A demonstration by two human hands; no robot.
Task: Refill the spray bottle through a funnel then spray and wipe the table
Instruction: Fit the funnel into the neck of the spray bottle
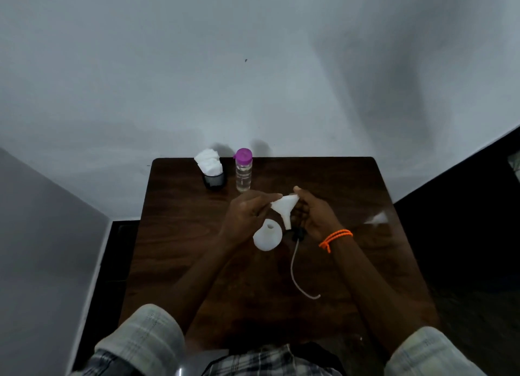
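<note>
Black sprayer head partly hidden behind the right hand, funnel rim covered by fingers of both hands, white smear on the desk too blurred to identify, sleeves cut off by the bottom edge

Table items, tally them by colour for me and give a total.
White: 3, spray bottle, funnel, tissues
Black: 2, spray head, tissue holder
Clear with purple cap: 1, water bottle
Total: 6
</note>
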